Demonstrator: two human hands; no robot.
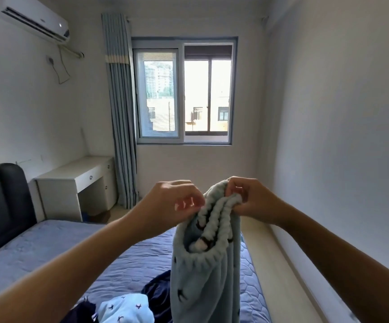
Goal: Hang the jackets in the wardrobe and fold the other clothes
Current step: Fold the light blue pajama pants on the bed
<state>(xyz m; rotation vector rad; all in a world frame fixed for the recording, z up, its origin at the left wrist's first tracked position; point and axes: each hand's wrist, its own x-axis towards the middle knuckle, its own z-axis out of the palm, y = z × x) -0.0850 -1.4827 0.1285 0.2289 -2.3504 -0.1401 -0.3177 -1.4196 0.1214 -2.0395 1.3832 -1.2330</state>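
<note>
Above the near end of the bed [48, 248], you have one pale-blue fleece garment [205, 276] lifted clear of the mattress. It hangs straight down from its ribbed, gathered band [214, 206]. Your right hand [247, 199] has its fingers curled round a bunched stretch of that band. Your left hand [177, 201] is curled too, with its fingertips pinching the band's edge just beside the right. Holding it high by the opening lets its own weight pull the cloth straight, which looks like you hunting for the band's two ends so you can spread it for folding. With its stretchy band and soft fleece it reads as one of the clothes to fold rather than a jacket, though its full shape is hidden by the drape.

Counted, both of your hands are on the one garment, and neither is free. Below them lies one more pale-blue piece [123, 308] with the same small dark print, crumpled at the near edge, probably the partner of what you hold. Around it is dark navy clothing [158, 290], and I cannot tell whether that is one item or two. No folded stack shows, so the folding seems barely begun. No wardrobe or hanger is in view.

Beyond the bed are one dark headboard [0, 199], one white desk [76, 178], one striped curtain [118, 113], one window [184, 89] and one air conditioner [34, 22].
</note>
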